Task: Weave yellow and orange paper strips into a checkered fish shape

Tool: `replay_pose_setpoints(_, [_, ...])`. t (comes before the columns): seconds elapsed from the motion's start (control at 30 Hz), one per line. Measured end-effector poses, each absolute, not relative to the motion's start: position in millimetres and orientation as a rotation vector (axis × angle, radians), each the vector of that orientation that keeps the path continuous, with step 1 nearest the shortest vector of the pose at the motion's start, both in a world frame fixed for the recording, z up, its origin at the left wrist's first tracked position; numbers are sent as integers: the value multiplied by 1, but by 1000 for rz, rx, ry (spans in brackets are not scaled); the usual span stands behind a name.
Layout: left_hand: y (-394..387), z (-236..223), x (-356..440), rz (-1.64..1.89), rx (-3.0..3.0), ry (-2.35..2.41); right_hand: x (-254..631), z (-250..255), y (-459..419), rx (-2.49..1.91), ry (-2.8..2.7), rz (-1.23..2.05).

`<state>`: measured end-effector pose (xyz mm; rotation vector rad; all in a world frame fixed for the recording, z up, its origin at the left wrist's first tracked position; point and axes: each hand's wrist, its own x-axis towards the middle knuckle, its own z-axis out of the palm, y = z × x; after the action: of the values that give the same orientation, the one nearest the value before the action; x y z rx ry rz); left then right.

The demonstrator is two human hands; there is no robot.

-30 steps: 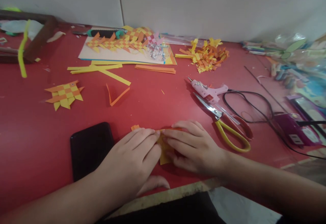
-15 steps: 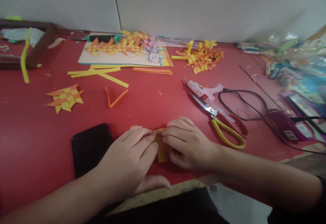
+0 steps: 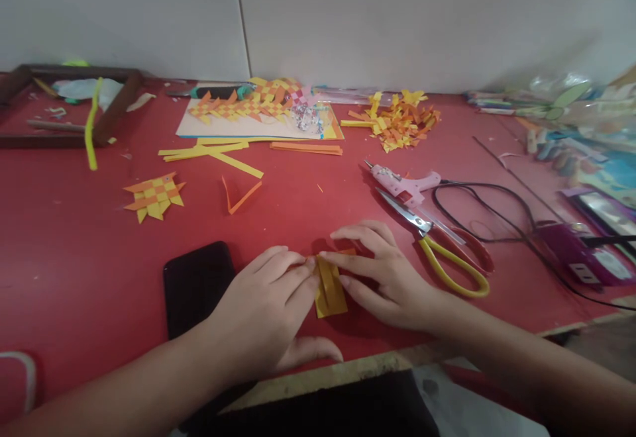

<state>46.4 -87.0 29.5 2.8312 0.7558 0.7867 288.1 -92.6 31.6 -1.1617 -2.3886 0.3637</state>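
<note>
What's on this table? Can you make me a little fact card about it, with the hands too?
Table: red
Left hand: fingertips at the left edge of the yellow paper
Right hand: fingers on the yellow paper
Left of the hands: flat black thing
Right of the hands: scissors, pink glue gun
Farther back: woven shape, orange strips, pile of scraps
</note>
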Motion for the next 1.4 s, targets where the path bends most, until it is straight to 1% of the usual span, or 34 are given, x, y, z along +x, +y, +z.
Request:
replay_pose_setpoints(0.17, [-80, 35, 45, 812, 2688, 760, 281, 32, -93, -1187, -2403, 369])
replay_pose_setpoints(0.37, [-67, 42, 39, 870, 2213, 1078, 281, 35, -88, -1195, -2333, 401])
replay_pose_setpoints(0.53, [-65, 35, 33, 957, 1905, 1166, 279, 41, -81, -1253, -2288, 353])
replay_pose_setpoints(0.77, [-65, 37, 32, 996, 1789, 1161, 266, 49, -68, -1376, -2468, 475])
replay_pose_setpoints(1.0, [-65, 39, 31, 987, 1800, 1117, 259, 58, -60, -1314, -2425, 722])
replay_pose_setpoints(1.07, [-65, 41, 32, 928, 1798, 1092, 258, 62, -58, -1270, -2323, 877])
replay_pose_setpoints(1.23, [-64, 53, 34, 661, 1796, 1085, 253, 73, -58, -1176, -1907, 1386])
replay_pose_setpoints(1.3, [-64, 58, 34, 569, 1778, 1066, 251, 72, -59, -1137, -1765, 1512])
replay_pose_setpoints(1.4, [-65, 60, 34, 545, 1692, 1068, 250, 66, -60, -1124, -1569, 1630])
